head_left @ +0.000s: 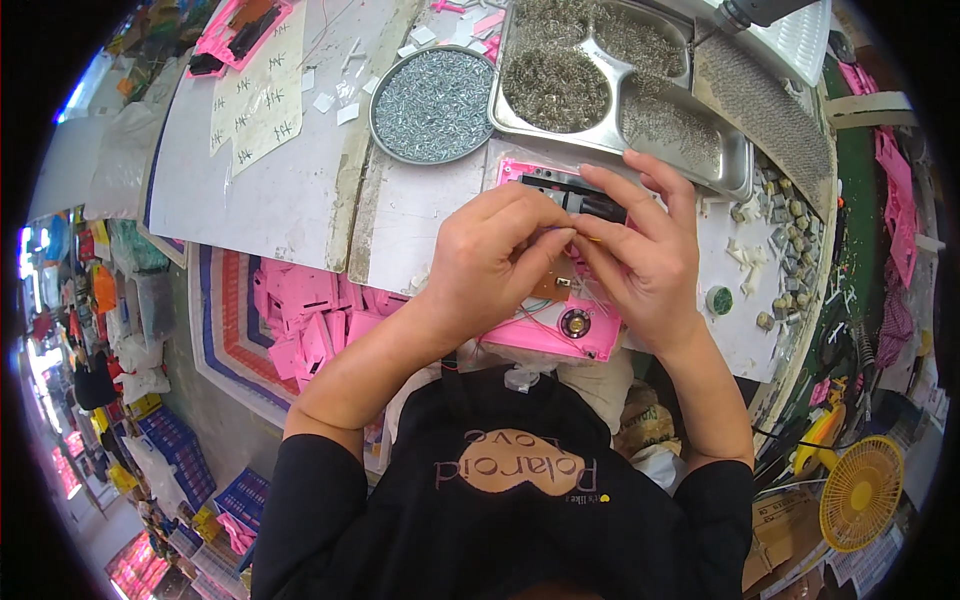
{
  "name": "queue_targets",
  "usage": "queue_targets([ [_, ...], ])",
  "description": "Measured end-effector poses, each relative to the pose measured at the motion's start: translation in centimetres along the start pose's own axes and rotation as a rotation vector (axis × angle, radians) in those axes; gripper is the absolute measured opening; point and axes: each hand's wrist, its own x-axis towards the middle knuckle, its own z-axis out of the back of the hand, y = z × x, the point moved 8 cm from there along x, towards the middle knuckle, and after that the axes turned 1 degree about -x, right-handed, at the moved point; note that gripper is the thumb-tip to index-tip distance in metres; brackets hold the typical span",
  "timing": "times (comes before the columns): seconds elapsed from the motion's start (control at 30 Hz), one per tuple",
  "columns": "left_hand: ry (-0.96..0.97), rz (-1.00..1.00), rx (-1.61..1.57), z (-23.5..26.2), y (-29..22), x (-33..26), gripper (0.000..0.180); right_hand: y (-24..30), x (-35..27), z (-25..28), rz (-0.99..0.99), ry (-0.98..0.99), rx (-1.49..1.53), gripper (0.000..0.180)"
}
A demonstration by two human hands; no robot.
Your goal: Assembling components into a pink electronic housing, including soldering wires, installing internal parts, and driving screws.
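Observation:
Both hands meet over a pink plastic housing (548, 335) in front of me. Thumb and fingers of my left hand (495, 255) are pinched together. My right hand (648, 255) pinches right beside them, its other fingers raised. A thin yellowish bit shows at the fingertips, too small to name. Under the hands lie a black part (598, 206) at the housing's far end and a brown circuit board (553, 288). A round speaker (575, 322) sits in the near right corner, with thin red wires beside the board. My hands hide the housing's middle.
Beyond the hands are a round tray of screws (432, 105) and a metal compartment tray (615, 140) of small springs and metal parts. Small metal pieces (790, 250) and a green roll (719, 299) lie right. Pink shells (305, 320) fill a bin left; a yellow fan (860, 492) stands lower right.

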Motion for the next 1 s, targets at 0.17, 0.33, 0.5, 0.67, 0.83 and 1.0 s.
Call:
queue_targets([
  [0.17, -0.013, 0.022, -0.025, 0.2, 0.3, -0.3, 0.009, 0.3, 0.8, -0.6, 0.013, 0.014, 0.049, 0.020],
  [0.33, -0.128, 0.057, -0.082, 1.3, 0.7, -1.1, 0.018, -0.3, 0.4, -0.3, -0.036, -0.031, 0.064, 0.018],
  [0.5, -0.075, -0.186, 0.198, 0.5, -1.6, -0.8, 0.025, -0.5, -0.2, 0.1, -0.064, -0.077, 0.052, 0.018],
  [0.67, -0.039, -0.317, 0.220, -0.2, -1.5, -0.6, 0.020, -0.7, -0.6, 0.3, -0.083, -0.075, 0.023, 0.018],
  [0.83, -0.069, 0.006, 0.428, 1.6, 2.7, -2.1, 0.017, -0.6, -1.4, 0.8, -0.091, -0.127, -0.057, 0.018],
  [1.0, -0.220, -0.127, 0.354, 2.0, -2.8, -1.2, 0.034, -1.4, -2.9, 0.8, -0.139, -0.157, -0.011, 0.018],
])
